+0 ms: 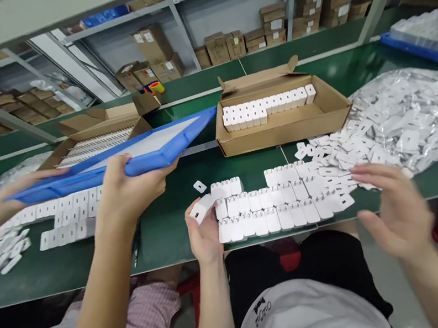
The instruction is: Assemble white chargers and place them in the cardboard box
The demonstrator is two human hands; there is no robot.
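Note:
In my left hand [206, 242] is a white USB wall charger [205, 206], tilted so the face with a dark red port shows. That hand is closed around it, at the left end of several rows of white chargers [273, 221] standing with their prongs up. My right hand [397, 212] is open with fingers apart, its fingertips by the right end of those rows and the heap of small white cover plates [338, 152]. Each plate has a slot in it. One loose cover plate [200, 186] lies just beyond my left hand.
Behind the rows stands an open cardboard box [281, 135] partly filled with chargers. A clear plastic bag [436, 105] spills cover plates at right. At left, a co-worker's hands hold a blue tray [147, 162] over the bench, close to my left hand. More chargers [70, 214] stand beneath it.

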